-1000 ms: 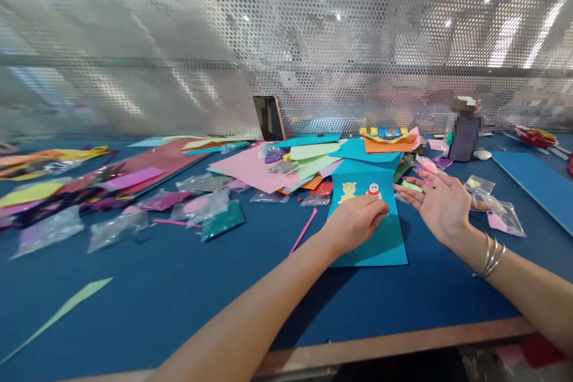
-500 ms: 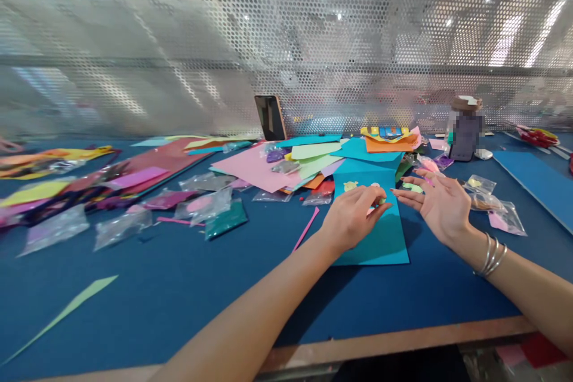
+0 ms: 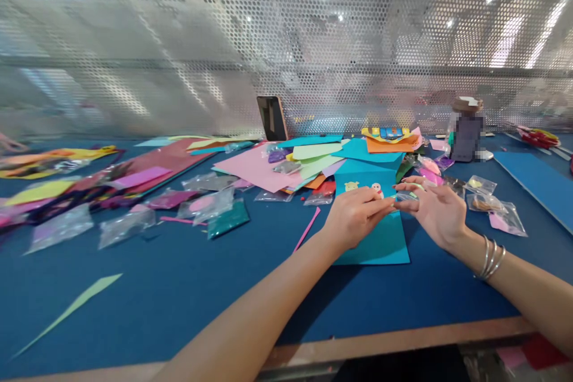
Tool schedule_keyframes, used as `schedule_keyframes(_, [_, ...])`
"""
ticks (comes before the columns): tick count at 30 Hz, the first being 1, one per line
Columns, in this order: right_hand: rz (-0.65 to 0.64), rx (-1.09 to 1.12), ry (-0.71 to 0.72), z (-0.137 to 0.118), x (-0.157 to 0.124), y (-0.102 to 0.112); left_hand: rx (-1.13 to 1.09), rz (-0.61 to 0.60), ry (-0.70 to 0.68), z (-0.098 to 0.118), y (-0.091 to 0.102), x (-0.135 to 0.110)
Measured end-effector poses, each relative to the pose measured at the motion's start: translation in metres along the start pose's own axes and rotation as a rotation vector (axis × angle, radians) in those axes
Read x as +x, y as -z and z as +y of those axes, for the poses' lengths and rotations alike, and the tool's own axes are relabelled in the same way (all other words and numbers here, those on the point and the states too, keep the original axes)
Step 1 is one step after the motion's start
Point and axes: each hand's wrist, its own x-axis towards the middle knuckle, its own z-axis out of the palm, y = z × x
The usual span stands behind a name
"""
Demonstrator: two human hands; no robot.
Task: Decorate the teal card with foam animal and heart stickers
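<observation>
A teal card [image 3: 380,239] lies on the blue table in front of me, with a yellow bear sticker [image 3: 351,186] and a red-and-white figure sticker [image 3: 377,189] near its top. My left hand [image 3: 356,215] hovers over the card, thumb and fingers pinched together at a tiny pale piece [image 3: 394,203]. My right hand [image 3: 436,209] meets it from the right, its fingertips pinched at the same small piece. Silver bangles ring my right wrist.
Coloured paper sheets [image 3: 268,167] and small plastic bags [image 3: 206,206] litter the table to the left and behind. A phone [image 3: 271,117] leans against the perforated metal screen. More bags [image 3: 487,203] lie to the right, a blue sheet [image 3: 532,182] beyond. A green paper sliver [image 3: 71,310] sits front left.
My left hand lifted off the card and pinched up a small piece. My right hand, earlier spread open, closed in until both sets of fingertips meet.
</observation>
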Motion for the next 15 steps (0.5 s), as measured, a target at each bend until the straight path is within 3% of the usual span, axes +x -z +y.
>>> schedule_keyframes(8, [0.085, -0.053, 0.074, 0.0050, -0.0003, -0.0057, -0.037, -0.114, 0.096, -0.0027, -0.0090, -0.0041])
schedule_keyframes(11, [0.015, -0.176, 0.163, 0.0063, -0.0020, -0.0035, -0.040, -0.168, 0.134, -0.0025, -0.0085, -0.0059])
schedule_keyframes(15, [-0.193, -0.482, 0.344, 0.0070, -0.0065, 0.0022, -0.051, -0.257, 0.215, -0.0007, -0.0070, -0.0074])
